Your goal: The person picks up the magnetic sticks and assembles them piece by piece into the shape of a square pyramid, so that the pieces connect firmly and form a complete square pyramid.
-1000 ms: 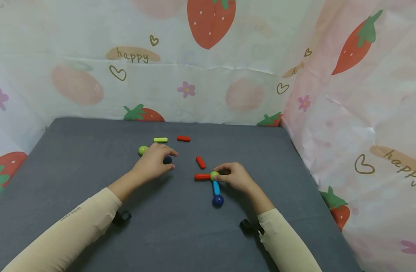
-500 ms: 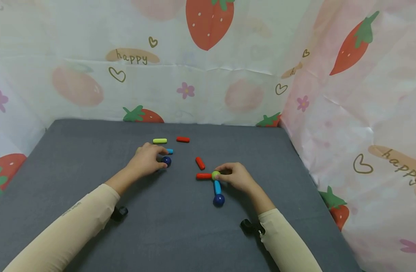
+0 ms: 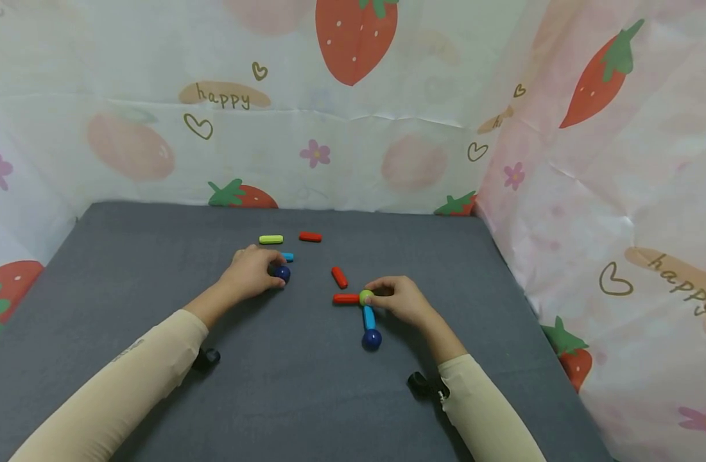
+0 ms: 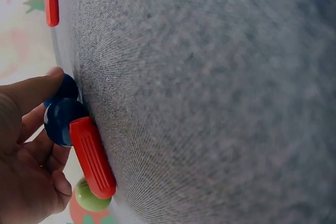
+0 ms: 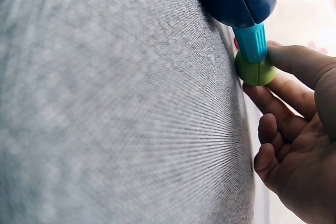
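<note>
In the head view my left hand [image 3: 250, 271] pinches a dark blue ball [image 3: 282, 274] between thumb and fingers. The left wrist view has the thumb on the farther dark blue ball [image 4: 68, 86]; a nearer dark blue ball [image 4: 64, 121] is joined to a red stick [image 4: 93, 157], with a green ball [image 4: 90, 196] at its other end. My right hand [image 3: 400, 298] pinches a green ball [image 3: 366, 298]. From that ball a red stick [image 3: 346, 299] points left and a light blue stick [image 3: 369, 317] runs toward me to another dark blue ball [image 3: 372, 339].
A loose red stick [image 3: 339, 277] lies between the hands. Farther back are a yellow-green stick [image 3: 271, 239] and another red stick [image 3: 310, 237]. A light blue stick [image 3: 288, 257] shows partly past the left fingers. Everything lies on a grey cloth [image 3: 307, 385] before a printed curtain [image 3: 353, 135].
My left hand has drawn back leftward and its fingers have come onto the dark blue ball, uncovering part of a light blue stick. The right hand stays nearly still on the green ball.
</note>
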A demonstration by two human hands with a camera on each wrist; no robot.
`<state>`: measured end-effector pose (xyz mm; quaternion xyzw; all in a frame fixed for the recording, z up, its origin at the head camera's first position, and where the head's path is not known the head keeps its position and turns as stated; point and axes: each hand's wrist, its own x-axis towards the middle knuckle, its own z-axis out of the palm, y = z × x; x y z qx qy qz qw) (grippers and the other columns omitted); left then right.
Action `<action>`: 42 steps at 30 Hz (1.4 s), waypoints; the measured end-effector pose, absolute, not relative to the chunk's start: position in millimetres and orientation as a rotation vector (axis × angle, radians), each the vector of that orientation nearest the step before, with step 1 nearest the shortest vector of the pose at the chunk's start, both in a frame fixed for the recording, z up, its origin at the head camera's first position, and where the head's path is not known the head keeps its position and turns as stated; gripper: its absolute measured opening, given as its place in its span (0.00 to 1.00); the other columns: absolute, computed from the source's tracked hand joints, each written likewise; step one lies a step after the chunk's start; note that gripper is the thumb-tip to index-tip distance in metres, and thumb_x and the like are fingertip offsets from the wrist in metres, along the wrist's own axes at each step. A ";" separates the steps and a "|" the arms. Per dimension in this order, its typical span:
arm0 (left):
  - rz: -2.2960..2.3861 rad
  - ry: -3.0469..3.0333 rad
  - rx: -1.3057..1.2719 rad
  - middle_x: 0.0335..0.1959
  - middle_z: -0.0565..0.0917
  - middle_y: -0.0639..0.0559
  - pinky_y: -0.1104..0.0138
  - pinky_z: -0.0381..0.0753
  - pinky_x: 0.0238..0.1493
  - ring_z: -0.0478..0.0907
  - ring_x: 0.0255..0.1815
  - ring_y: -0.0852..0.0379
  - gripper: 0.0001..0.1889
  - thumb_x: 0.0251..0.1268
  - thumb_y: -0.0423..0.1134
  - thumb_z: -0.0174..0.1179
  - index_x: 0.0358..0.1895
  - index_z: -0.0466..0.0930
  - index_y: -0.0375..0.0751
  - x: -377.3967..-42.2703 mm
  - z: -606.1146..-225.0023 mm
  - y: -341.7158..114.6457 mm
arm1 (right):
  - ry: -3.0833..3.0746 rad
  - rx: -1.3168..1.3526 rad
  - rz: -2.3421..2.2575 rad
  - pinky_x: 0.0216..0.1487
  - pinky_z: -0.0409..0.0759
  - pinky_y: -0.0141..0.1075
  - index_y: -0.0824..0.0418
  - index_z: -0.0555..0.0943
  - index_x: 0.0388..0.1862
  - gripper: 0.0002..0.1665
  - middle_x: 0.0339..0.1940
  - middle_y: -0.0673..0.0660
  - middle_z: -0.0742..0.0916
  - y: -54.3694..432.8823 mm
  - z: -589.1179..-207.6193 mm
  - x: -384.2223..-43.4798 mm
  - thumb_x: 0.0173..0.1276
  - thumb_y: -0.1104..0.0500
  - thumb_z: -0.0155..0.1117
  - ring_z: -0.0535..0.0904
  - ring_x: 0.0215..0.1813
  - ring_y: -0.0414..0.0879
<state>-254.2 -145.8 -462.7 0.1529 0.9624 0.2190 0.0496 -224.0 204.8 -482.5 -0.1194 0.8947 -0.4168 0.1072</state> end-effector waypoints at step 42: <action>0.877 2.812 0.606 0.48 0.88 0.52 0.48 0.69 0.63 0.76 0.55 0.49 0.19 0.61 0.46 0.75 0.54 0.86 0.47 -227.7 -458.3 -98.4 | 2.635 -0.363 -1.237 0.50 0.79 0.40 0.52 0.89 0.53 0.18 0.50 0.50 0.89 205.2 -483.0 -225.4 0.67 0.49 0.75 0.81 0.48 0.45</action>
